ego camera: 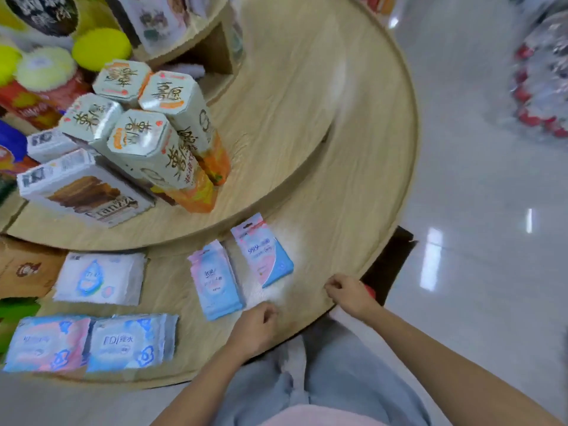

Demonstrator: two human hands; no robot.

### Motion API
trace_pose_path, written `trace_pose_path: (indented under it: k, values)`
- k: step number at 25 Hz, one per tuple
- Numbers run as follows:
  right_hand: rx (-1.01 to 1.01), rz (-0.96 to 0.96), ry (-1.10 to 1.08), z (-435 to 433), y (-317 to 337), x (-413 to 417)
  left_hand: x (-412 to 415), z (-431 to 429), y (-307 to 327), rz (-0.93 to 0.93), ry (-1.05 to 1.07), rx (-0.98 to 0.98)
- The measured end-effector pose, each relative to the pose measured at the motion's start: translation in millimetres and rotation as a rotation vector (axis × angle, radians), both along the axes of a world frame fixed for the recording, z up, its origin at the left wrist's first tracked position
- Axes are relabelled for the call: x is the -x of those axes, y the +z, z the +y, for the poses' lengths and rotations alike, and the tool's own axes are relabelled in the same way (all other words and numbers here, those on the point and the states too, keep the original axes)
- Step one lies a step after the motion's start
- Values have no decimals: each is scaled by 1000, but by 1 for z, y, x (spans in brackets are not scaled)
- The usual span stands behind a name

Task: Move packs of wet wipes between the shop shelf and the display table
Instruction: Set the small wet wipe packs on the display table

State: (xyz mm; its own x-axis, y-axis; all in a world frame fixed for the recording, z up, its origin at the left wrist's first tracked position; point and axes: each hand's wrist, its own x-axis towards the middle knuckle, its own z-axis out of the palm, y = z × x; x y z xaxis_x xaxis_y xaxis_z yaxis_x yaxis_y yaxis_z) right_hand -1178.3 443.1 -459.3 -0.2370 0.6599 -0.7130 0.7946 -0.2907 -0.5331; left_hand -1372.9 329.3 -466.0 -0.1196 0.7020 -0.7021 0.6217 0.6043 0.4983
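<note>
Two slim pink-and-blue wipe packs lie flat on the lower ring of the round wooden display table [353, 210]: one pack [215, 279] nearer me and a second pack [262, 252] just right of it. My left hand [255, 329] hovers at the table's front edge, just below the nearer pack, fingers loosely curled and holding nothing. My right hand [349, 292] is at the rim to the right of both packs, fingers curled, also holding nothing. A white wipe pack [100, 278] and two blue packs [46, 344] [129, 342] lie further left.
On the raised middle tier stand several tall pale tins [153, 127] and white biscuit boxes [83, 189]. A cardboard box [27, 267] sits at the left edge. The shiny white floor [491, 210] stretches to the right, with bagged goods [544, 78] at far right.
</note>
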Motion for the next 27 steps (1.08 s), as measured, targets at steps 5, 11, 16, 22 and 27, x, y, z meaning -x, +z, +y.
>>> trace_pose_path:
  k: [5,11,16,22,27]
  values:
    - [1,-67,-492,-114,8,-63,-2,13,-4,12,-450,9]
    - [126,-147,-1083,-317,3,-124,-131,3,16,-47,-1022,-65]
    - [227,-96,-1572,-466,3,-137,-288,-48,33,-110,-1341,-86]
    - [274,-42,-1858,-594,3,-199,-448,-172,39,-186,-1511,-94]
    - [74,-32,-1992,-654,24,-299,-490,-240,12,42,-1703,-161]
